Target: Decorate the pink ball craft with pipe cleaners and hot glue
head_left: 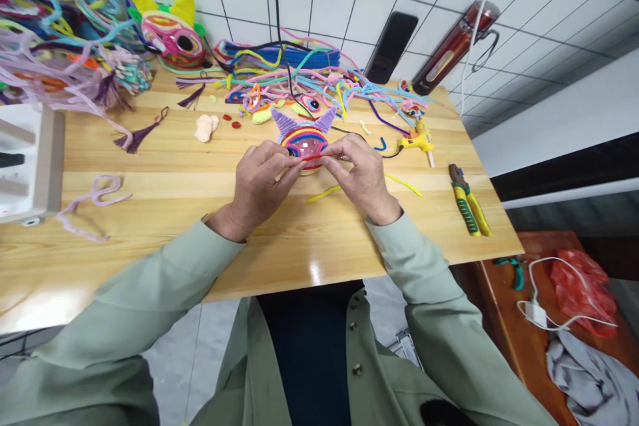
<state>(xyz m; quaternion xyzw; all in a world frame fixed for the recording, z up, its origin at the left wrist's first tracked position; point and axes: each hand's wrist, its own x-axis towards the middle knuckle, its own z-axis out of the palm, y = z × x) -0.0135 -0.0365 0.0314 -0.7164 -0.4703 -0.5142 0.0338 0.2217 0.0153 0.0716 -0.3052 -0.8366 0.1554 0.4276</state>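
Between the fingertips of my left hand [264, 180] and my right hand [357, 170] runs a short red pipe cleaner [313, 158]. Both hands pinch it, one at each end. Right behind it lies a rounded pink craft piece [304, 136] with coloured bands and two purple pointed ears; the fingers hide part of its lower edge, and I cannot tell whether the red strip touches it. A yellow pipe cleaner [403, 184] lies on the table, partly covered by my right hand.
Bundled pipe cleaners [299, 73] line the wall, with a tangled heap [60, 26] and a second eared craft piece [174, 36] at left. A yellow glue gun [418, 141], pliers [465, 203], a phone [392, 46] and a flask [452, 50] are at right. A white device [50, 160] stands left.
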